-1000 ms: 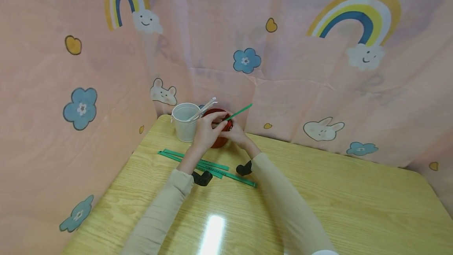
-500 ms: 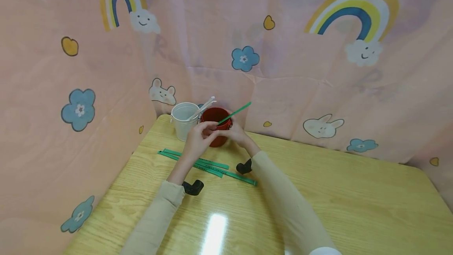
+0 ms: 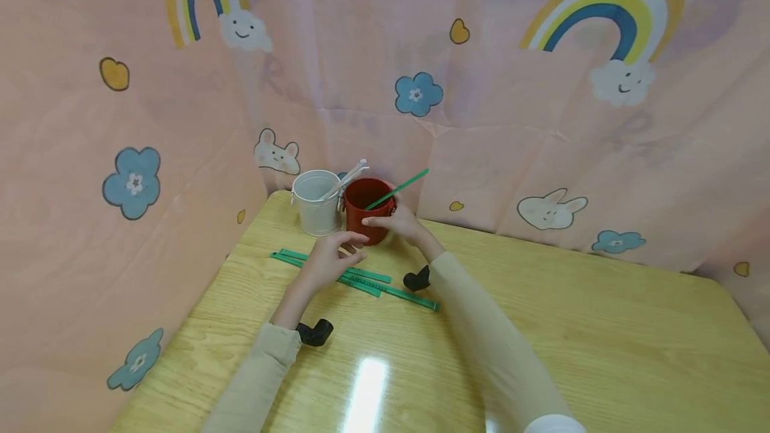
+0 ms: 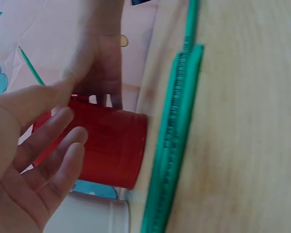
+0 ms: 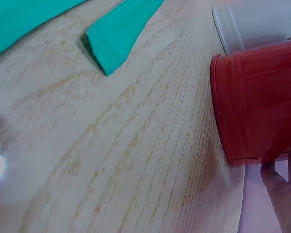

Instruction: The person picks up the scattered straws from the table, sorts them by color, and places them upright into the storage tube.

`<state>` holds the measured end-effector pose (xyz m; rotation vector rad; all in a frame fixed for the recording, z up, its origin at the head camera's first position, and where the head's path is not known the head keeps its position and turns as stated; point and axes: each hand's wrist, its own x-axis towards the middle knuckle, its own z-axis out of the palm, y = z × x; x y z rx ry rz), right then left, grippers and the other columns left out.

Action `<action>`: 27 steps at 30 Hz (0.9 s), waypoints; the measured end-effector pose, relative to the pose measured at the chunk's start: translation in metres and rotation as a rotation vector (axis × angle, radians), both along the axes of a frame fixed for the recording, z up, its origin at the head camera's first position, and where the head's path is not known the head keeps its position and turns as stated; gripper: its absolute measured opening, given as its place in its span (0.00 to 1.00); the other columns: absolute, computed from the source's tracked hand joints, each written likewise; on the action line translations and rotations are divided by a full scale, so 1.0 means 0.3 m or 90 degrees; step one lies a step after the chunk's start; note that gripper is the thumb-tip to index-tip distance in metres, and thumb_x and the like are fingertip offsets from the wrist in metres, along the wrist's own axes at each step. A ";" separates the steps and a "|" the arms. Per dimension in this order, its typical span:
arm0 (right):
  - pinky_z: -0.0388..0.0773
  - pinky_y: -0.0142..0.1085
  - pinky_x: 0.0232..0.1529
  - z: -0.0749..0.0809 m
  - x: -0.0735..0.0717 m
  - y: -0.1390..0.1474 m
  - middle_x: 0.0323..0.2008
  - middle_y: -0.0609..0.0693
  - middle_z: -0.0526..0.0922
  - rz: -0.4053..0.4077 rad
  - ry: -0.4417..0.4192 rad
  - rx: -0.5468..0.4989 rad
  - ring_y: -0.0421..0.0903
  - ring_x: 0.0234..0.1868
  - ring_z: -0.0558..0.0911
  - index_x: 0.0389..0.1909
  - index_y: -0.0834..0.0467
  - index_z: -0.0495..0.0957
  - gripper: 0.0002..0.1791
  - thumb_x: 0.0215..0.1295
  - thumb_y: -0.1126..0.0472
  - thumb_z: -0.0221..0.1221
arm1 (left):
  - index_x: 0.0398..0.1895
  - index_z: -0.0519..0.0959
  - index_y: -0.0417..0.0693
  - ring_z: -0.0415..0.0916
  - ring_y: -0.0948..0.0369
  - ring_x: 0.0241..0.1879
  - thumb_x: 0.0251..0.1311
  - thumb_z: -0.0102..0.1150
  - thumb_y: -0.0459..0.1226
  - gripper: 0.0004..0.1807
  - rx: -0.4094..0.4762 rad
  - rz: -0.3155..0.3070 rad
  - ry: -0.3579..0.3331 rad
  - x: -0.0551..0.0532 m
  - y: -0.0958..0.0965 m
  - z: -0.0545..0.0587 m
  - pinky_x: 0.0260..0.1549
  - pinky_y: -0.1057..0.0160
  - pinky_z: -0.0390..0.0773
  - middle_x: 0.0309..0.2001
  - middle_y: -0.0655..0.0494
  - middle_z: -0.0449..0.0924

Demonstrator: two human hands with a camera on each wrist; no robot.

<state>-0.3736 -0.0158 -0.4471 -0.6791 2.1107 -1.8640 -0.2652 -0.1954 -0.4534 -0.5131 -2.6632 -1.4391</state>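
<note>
A red bucket (image 3: 356,222) stands upright at the back of the table. My right hand (image 3: 408,222) holds its right side, thumb across the front near the rim; its fingertips (image 5: 281,194) show at the bucket's side in the right wrist view. One slim green wrapper (image 3: 410,182) leans inside the bucket, its upper end sticking out to the right. Loosely bent and holding nothing, my left hand (image 3: 329,260) hovers in front of the bucket, above several long green wrappers (image 3: 415,298) lying on the table. Dark print runs along these wrappers (image 4: 172,131) in the left wrist view.
A white bucket (image 3: 317,219) stands left of the red one, with slim white wrapped sticks (image 3: 345,182) leaning out of it. Behind both hangs a pink printed cloth (image 3: 481,166). Black wrist mounts (image 3: 315,333) are attached at both wrists.
My left hand has let go of the green wrapper and drawn back toward the front left. The wrapper now leans in the red bucket. My right hand stays at the bucket.
</note>
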 end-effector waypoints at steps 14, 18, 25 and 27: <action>0.64 0.50 0.69 0.016 0.009 0.003 0.68 0.60 0.65 -0.011 -0.030 0.024 0.56 0.68 0.65 0.71 0.59 0.54 0.45 0.55 0.69 0.66 | 0.48 0.82 0.48 0.79 0.60 0.41 0.58 0.65 0.35 0.14 -0.183 -0.098 0.012 0.034 0.038 -0.057 0.45 0.60 0.80 0.46 0.54 0.84; 0.64 0.50 0.69 0.015 0.007 0.001 0.67 0.60 0.66 -0.013 -0.032 0.021 0.56 0.68 0.65 0.71 0.59 0.54 0.45 0.55 0.69 0.67 | 0.46 0.83 0.49 0.78 0.60 0.41 0.58 0.65 0.36 0.12 -0.213 -0.106 0.020 0.035 0.051 -0.058 0.45 0.61 0.79 0.44 0.56 0.84; 0.65 0.48 0.68 0.009 0.000 0.002 0.66 0.60 0.67 -0.013 -0.019 0.017 0.55 0.66 0.67 0.71 0.59 0.55 0.45 0.54 0.69 0.67 | 0.44 0.85 0.51 0.78 0.58 0.47 0.62 0.61 0.37 0.09 -0.252 -0.108 0.044 0.020 0.058 -0.076 0.50 0.58 0.78 0.44 0.58 0.85; 0.65 0.49 0.68 0.011 0.000 0.004 0.66 0.60 0.67 -0.012 -0.017 0.015 0.56 0.67 0.67 0.71 0.60 0.55 0.45 0.53 0.69 0.67 | 0.43 0.86 0.52 0.78 0.58 0.48 0.62 0.60 0.36 0.09 -0.262 -0.109 0.052 0.016 0.058 -0.082 0.50 0.58 0.78 0.44 0.58 0.86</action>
